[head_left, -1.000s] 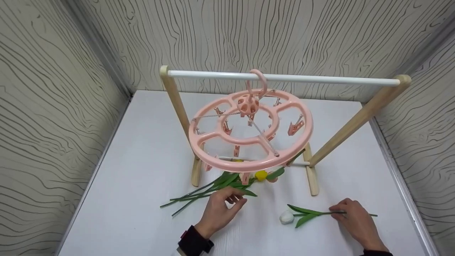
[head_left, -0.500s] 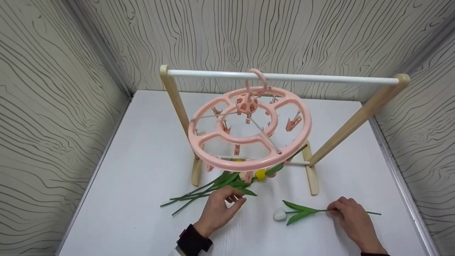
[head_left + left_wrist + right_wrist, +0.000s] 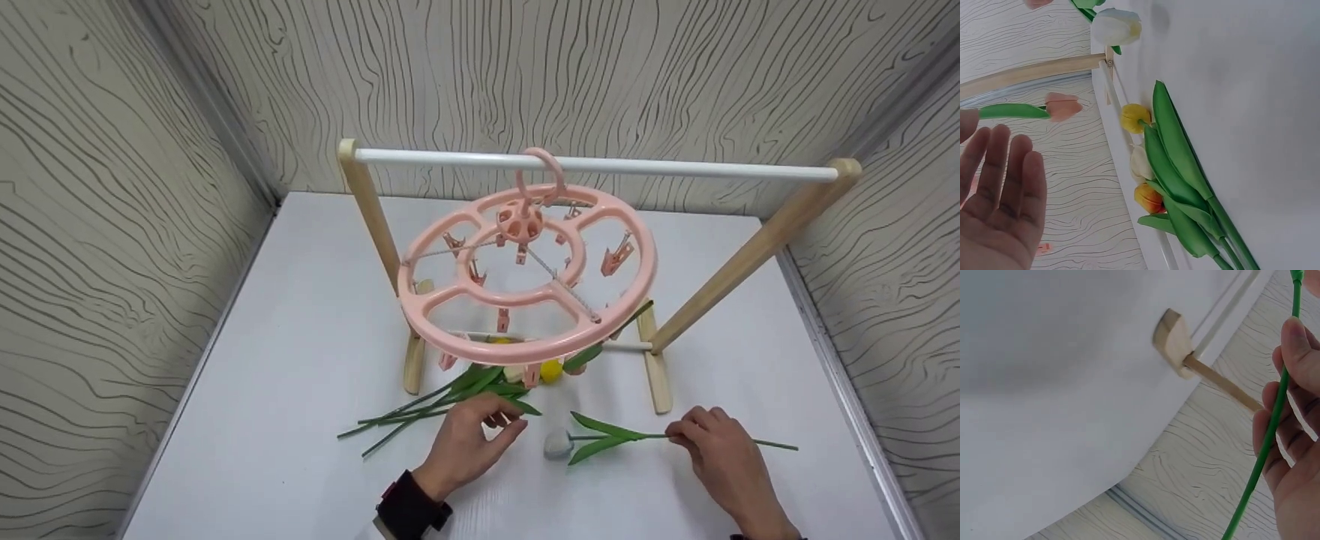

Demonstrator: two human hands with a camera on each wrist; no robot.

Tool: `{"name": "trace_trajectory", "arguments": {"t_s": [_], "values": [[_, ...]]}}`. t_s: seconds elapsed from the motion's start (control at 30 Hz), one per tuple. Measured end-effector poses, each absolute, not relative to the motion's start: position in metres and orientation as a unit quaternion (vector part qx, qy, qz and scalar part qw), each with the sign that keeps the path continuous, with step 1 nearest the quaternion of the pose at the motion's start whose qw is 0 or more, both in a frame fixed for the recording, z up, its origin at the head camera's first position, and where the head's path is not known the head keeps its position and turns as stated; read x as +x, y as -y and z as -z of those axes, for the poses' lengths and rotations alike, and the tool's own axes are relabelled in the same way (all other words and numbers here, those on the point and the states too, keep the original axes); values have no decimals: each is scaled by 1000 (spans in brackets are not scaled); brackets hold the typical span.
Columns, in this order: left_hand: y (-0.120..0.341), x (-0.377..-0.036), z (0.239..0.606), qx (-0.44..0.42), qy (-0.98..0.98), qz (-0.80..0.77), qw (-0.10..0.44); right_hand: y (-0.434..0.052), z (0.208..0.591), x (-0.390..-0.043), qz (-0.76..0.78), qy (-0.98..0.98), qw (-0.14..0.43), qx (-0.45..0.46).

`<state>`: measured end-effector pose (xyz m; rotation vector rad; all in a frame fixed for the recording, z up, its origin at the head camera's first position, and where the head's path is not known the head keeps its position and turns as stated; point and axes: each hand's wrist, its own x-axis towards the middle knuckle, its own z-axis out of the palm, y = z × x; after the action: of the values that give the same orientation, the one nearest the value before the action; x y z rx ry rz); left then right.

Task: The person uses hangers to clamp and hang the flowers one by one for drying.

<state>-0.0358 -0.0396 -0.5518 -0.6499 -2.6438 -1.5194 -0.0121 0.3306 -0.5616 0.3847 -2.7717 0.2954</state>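
We pinched the thin stem of the white, plastic-looking tulip with green leaves (image 3: 634, 434) in our right hand (image 3: 716, 457), its flower between our hands, and a light, steady hold seemed best so it would not twist. Our left hand (image 3: 472, 442) held nothing, thumb and fingers apart, beside the pile of green-stemmed tulips (image 3: 484, 379). A second before, the flower was farther from our left hand.

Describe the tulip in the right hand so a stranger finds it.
Find the pale wooden rack with the white crossbar. In front, the right hand pinches the cupped white tulip by its green stem. It is apart from the bunched, multicoloured tulips.
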Motion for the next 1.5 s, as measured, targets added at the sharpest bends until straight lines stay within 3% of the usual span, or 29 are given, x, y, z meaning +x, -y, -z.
{"name": "trace_trajectory", "arguments": {"t_s": [0.33, 0.87, 1.5], "values": [[24, -43, 537, -272, 834, 479, 26, -292, 538, -16, -89, 948, 221, 213], [3, -49, 518, -307, 865, 393, -50, -251, 518, -22, -69, 926, 227, 294], [-6, -60, 513, -363, 862, 341, -94, -228, 502, -27, -59, 893, 249, 372]]}}
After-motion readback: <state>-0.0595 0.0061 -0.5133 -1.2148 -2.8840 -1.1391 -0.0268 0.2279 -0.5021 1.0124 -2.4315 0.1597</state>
